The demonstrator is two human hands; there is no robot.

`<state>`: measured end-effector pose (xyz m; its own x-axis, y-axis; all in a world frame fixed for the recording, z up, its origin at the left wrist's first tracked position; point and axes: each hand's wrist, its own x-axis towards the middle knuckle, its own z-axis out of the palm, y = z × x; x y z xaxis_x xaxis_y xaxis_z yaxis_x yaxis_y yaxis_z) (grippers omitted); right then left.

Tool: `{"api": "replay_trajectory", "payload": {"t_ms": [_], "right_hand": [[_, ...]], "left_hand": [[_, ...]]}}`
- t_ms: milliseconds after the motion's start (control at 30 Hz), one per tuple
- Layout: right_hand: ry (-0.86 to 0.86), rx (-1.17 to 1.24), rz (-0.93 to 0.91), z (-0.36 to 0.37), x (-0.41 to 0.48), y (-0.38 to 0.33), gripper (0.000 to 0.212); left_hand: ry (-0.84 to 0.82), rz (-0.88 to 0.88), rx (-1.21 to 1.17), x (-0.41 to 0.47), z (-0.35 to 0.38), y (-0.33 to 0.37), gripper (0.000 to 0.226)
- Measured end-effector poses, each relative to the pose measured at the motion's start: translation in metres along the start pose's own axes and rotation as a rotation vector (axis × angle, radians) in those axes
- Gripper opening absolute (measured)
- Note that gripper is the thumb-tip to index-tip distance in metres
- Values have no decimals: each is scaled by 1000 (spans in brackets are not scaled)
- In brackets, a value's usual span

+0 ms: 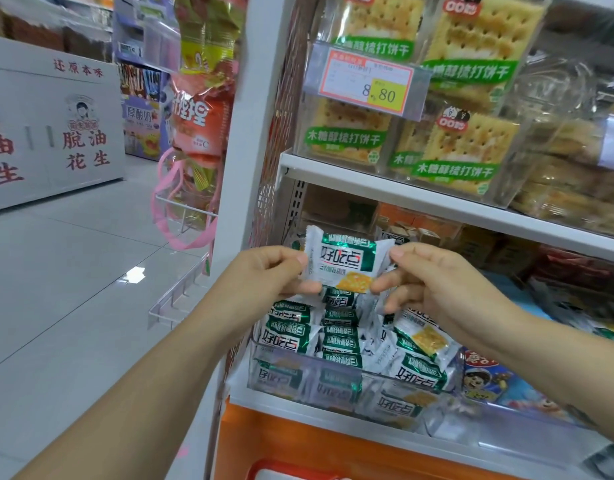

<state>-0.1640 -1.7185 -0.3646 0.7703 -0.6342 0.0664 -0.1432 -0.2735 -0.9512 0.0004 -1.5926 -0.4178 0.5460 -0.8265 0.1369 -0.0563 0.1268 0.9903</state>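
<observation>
A small white and green snack packet (343,261) with a cracker picture is held up in front of the lower shelf. My left hand (267,275) pinches its left edge between thumb and fingers. My right hand (423,278) pinches its right edge the same way. Below the packet a clear plastic bin (336,375) holds several more packets of the same kind, lying loosely in rows.
The upper shelf (402,188) carries clear boxes of crackers (471,140) with a price tag (367,81) reading 8.80. Blue snack bags (489,379) lie right of the bin. Hanging candy bags (198,109) are at the shelf's left end, beyond them a tiled aisle and a white display stand (56,133).
</observation>
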Motion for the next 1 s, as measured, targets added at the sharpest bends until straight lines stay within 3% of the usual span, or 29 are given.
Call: {"api": "replay_trajectory", "payload": {"t_ms": [200, 300, 467, 533, 633, 767, 1000], "right_hand": [[61, 70, 102, 4, -2, 1, 37], [40, 94, 126, 4, -2, 3, 31], [22, 132, 152, 4, -2, 11, 3], [51, 133, 134, 4, -1, 16, 11], [65, 119, 119, 1, 0, 23, 22], [74, 56, 117, 2, -1, 27, 11], [98, 43, 22, 4, -4, 28, 1]], "left_hand": [[-12, -80, -39, 3, 2, -5, 61], [3, -72, -80, 4, 5, -4, 45], [-11, -6, -11, 0, 3, -5, 42], [28, 13, -23, 1, 3, -5, 35], [25, 37, -8, 3, 3, -5, 45], [-40, 84, 3, 2, 1, -7, 47], [-70, 194, 132, -1, 5, -7, 30]]}}
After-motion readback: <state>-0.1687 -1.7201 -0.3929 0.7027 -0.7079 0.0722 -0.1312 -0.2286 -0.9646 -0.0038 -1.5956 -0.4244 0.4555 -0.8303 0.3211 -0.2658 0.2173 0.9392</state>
